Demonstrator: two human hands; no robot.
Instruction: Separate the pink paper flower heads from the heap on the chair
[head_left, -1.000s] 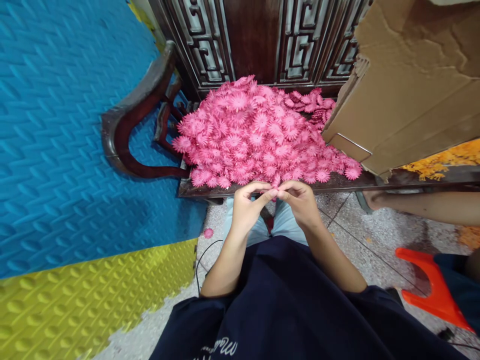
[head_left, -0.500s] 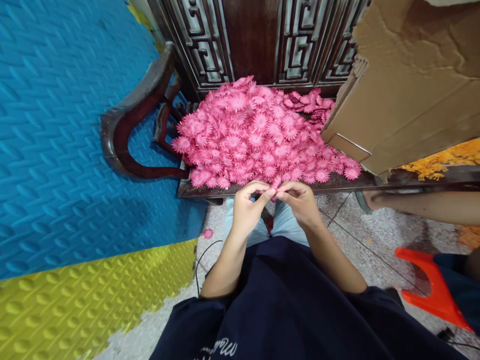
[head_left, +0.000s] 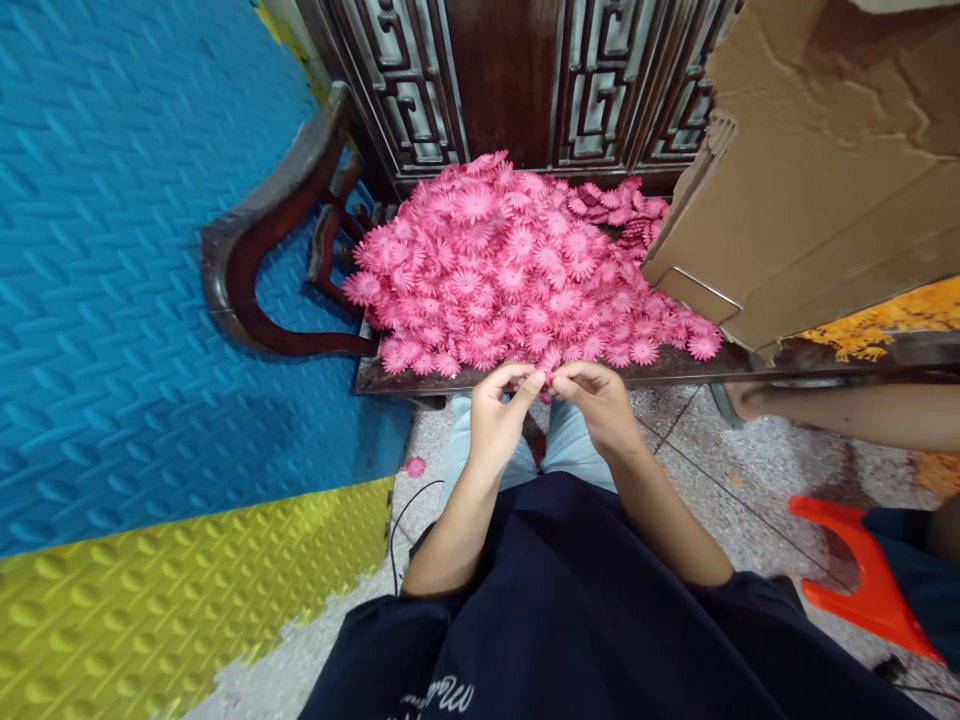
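Between my two hands, just in front of the bench edge, is a small pink artificial flower (head_left: 550,362). My left hand (head_left: 498,408) pinches it from the left with thumb and forefinger. From the other side my right hand (head_left: 598,400) grips it the same way, fingertips almost meeting. Part of the flower is covered by my fingers. Right beyond them a big heap of pink artificial flowers (head_left: 480,260) spreads over the dark wooden bench (head_left: 442,384). Flatter, stacked pink pieces (head_left: 626,205) lie behind the heap at the right.
A curved wooden armrest (head_left: 225,270) bounds the left side, beside blue matting (head_left: 150,300). At right stands a cardboard sheet (head_left: 810,180), with orange pieces (head_left: 885,315) beyond it. Another person's leg (head_left: 855,412) and an orange stool (head_left: 847,570) are at lower right.
My hands stay in nearly the same place. The flower between my fingertips has turned a little, and its petals show more spread out. The heap is unchanged.
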